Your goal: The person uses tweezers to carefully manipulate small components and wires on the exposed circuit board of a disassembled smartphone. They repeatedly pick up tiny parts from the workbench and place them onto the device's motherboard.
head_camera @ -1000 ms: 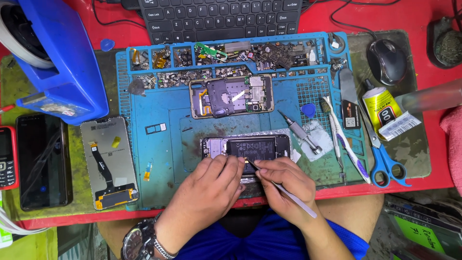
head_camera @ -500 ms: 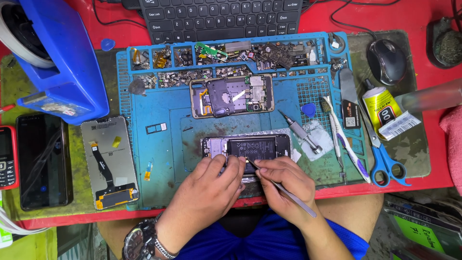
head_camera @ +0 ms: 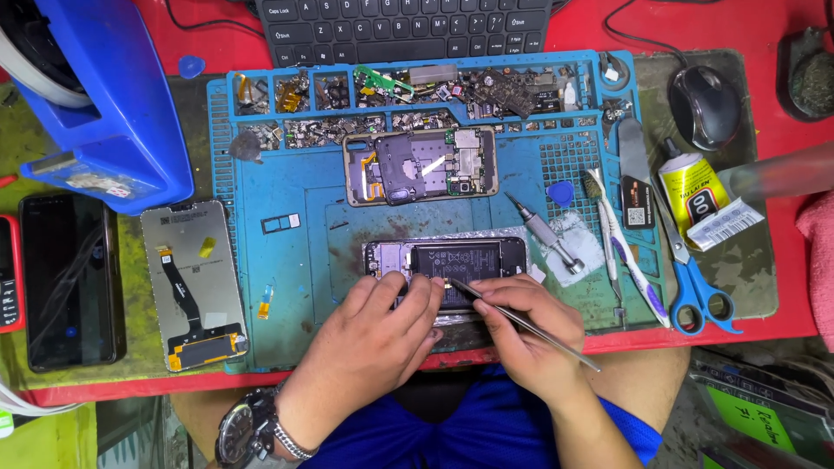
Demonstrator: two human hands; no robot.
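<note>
While the left hand (head_camera: 375, 334) presses flat on the open phone (head_camera: 445, 260) near the blue mat's (head_camera: 287, 260) front edge | right hand (head_camera: 526, 330) pinches tweezers (head_camera: 521, 320), tip on phone

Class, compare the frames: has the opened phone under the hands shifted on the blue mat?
No. The opened phone keeps its place below the other dismantled phone on the blue mat.

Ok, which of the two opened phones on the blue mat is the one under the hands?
The nearer opened phone, with the black battery. Left hand rests on it; right hand holds tweezers to it. The other phone lies apart, untouched.
</note>
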